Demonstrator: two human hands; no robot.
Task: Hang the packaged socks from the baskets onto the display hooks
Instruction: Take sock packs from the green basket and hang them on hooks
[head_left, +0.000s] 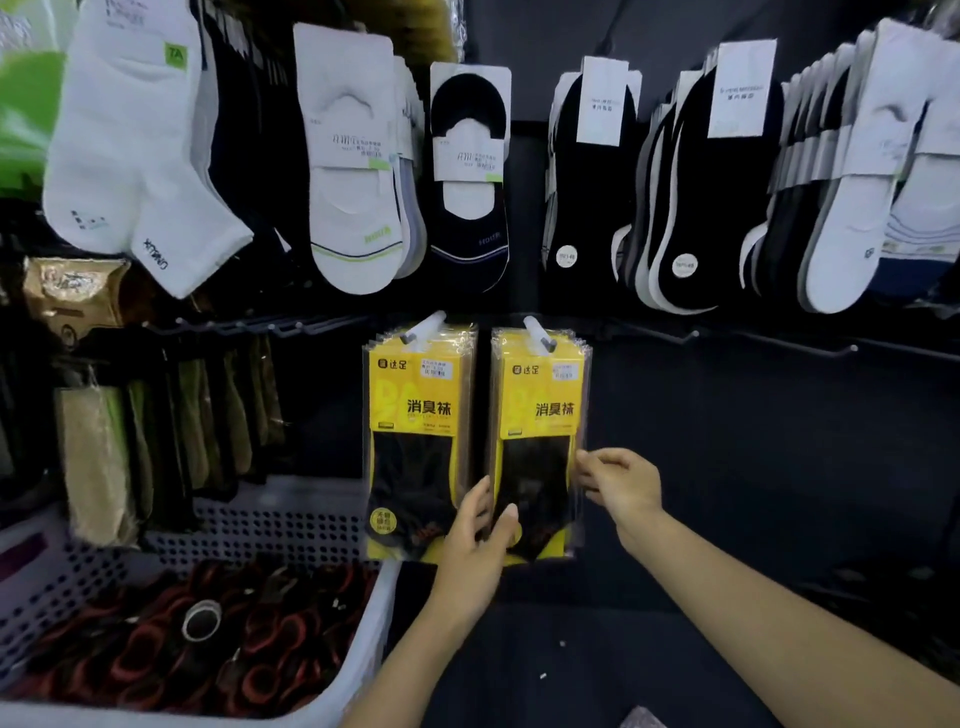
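Head view shows two stacks of yellow sock packs hanging side by side on white hooks (537, 330) at the lower rail. The left hand (475, 535) pinches the lower left edge of the right stack (540, 415), thumb on the front, fingers (480, 493) tucked between it and the left stack (418, 415). The right hand (621, 483) has bent fingers at that stack's right edge; whether they grip it, I cannot tell. A grey perforated basket (260, 519) sits lower left. White and black socks (467, 171) hang above.
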